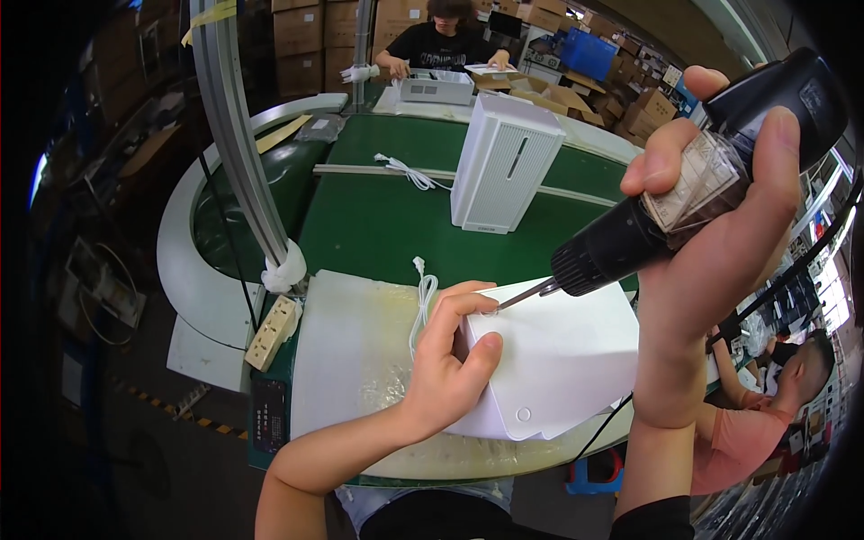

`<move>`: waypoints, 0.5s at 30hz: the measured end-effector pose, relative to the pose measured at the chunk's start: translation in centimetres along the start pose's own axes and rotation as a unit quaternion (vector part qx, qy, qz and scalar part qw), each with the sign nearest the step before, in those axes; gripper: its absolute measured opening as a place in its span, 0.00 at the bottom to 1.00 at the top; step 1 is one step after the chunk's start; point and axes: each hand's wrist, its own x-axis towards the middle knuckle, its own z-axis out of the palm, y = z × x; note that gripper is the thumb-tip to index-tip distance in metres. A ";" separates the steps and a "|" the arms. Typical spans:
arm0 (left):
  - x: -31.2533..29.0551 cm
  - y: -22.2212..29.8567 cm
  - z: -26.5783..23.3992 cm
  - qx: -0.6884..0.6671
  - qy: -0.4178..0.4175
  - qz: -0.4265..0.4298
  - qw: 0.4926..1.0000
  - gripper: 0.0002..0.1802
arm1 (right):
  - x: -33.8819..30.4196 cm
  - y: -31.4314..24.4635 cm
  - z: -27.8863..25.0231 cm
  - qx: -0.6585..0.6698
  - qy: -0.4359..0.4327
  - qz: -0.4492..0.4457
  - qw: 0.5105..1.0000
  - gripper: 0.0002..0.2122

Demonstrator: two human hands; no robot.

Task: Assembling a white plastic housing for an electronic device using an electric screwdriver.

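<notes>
On the near worktop lies a white boxy appliance housing with rounded corners and a small round recess or foot near its front corner. My left hand wraps round the housing's left edge, thumb on top and index finger at the far left corner. My right hand is closed round a black electric screwdriver with a clear-taped label on its body. The screwdriver slants down to the left, its bit meeting the far left corner beside my index finger. No screw can be made out there. A coiled white cord lies behind my left hand.
Beyond, a white upright appliance stands on the green conveyor, its cord beside it. A metal post and power strip are at left. One co-worker handles a white unit opposite; another sits at right.
</notes>
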 end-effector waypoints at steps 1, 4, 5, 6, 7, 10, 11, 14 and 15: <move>0.0 0.1 0.0 -0.003 0.000 -0.003 1.000 0.16 | 0.0 -0.1 0.0 0.000 0.000 -0.001 1.000 0.26; -0.1 0.0 -0.1 -0.004 0.003 0.000 1.000 0.16 | -0.1 0.1 0.0 0.020 0.004 -0.003 1.000 0.26; -0.1 0.0 -0.1 -0.004 0.003 0.000 1.000 0.16 | -0.2 0.3 0.0 0.026 0.005 -0.004 1.000 0.26; -0.1 0.0 -0.1 -0.013 0.003 -0.007 1.000 0.16 | -0.2 0.4 0.0 0.032 0.006 -0.005 0.999 0.26; -0.1 0.0 -0.1 -0.022 0.003 -0.014 1.000 0.16 | -0.2 0.6 0.0 0.039 0.007 -0.005 0.999 0.26; 0.1 0.2 -0.1 -0.024 0.005 -0.028 0.999 0.13 | -0.3 0.9 -0.1 0.059 0.009 -0.007 0.998 0.26; 0.2 0.3 -0.2 -0.024 0.005 -0.027 0.999 0.13 | -0.2 1.0 -0.1 0.065 0.010 -0.008 0.998 0.26; 0.5 0.7 -0.4 -0.068 0.007 -0.097 0.993 0.10 | -0.6 0.7 -0.2 0.088 -0.010 -0.024 0.996 0.27; 0.6 0.7 -0.4 -0.075 0.016 -0.103 0.992 0.08 | -0.8 0.5 -0.1 0.104 -0.031 -0.038 0.993 0.27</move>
